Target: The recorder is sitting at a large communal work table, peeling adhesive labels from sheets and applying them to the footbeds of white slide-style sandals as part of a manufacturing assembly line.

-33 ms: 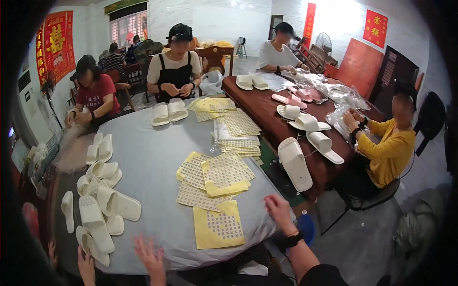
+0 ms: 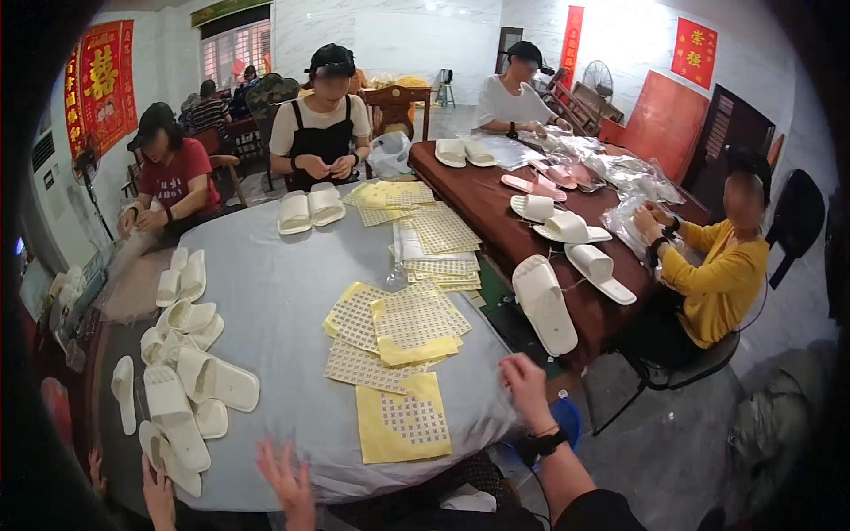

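Observation:
My left hand [image 2: 285, 485] is over the table's near edge, fingers spread and slightly blurred, holding nothing I can see. To its right lies a yellow-backed sheet of small stickers [image 2: 403, 418], with part of its backing bare. My right hand [image 2: 526, 387] is raised at the table's right edge, a black band on the wrist. Its fingers are curled together; whatever they may hold cannot be made out. Left of my left hand, another person's hand [image 2: 159, 496] touches the nearest of the white slide slippers [image 2: 168, 456]. That person's other hand [image 2: 97, 472] shows at the far left.
More sticker sheets [image 2: 416, 319] overlap across the grey-covered table [image 2: 274, 354]. A pair of white slippers [image 2: 310, 211] stands at its far end. Co-workers sit around a brown-covered table [image 2: 469, 190] bearing slippers and clear plastic bags [image 2: 633, 177]. A blue bin [image 2: 565, 420] stands below right.
My left hand has shifted slightly right. My right hand has moved a little right and up. The whole view has slid slightly; the slippers and sheets keep their places on the table.

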### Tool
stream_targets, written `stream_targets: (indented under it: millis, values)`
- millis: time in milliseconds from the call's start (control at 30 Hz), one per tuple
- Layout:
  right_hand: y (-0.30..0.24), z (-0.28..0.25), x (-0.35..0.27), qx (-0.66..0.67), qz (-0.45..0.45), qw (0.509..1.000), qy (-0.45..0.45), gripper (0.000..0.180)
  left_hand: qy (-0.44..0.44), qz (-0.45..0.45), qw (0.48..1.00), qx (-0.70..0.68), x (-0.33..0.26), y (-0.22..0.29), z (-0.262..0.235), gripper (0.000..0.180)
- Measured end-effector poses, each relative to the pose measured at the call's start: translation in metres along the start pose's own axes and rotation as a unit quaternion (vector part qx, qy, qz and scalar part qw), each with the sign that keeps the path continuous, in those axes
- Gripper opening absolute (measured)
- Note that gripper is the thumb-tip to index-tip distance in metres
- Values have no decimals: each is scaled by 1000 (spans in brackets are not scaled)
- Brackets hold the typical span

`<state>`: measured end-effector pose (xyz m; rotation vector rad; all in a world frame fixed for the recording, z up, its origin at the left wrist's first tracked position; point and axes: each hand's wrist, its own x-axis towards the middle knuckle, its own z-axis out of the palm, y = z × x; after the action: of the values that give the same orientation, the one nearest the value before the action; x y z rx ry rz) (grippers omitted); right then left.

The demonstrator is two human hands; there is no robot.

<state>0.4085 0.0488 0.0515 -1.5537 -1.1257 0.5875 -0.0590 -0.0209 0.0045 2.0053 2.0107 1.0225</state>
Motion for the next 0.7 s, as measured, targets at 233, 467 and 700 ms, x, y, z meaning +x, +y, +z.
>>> stream_targets:
  millis: [233, 467, 700]
  values:
    - [-14, -87, 80, -329, -168, 913, 172, 14, 3, 65, 995, 74, 1, 43, 22, 37]
    - [23, -85, 148, -424, -215, 865, 161, 28, -12, 54, 998, 36, 3, 50, 21, 30]
    - [-8, -123, 167, -439, -206, 854, 190, 26, 13, 60, 997, 37, 1, 49, 23, 27]
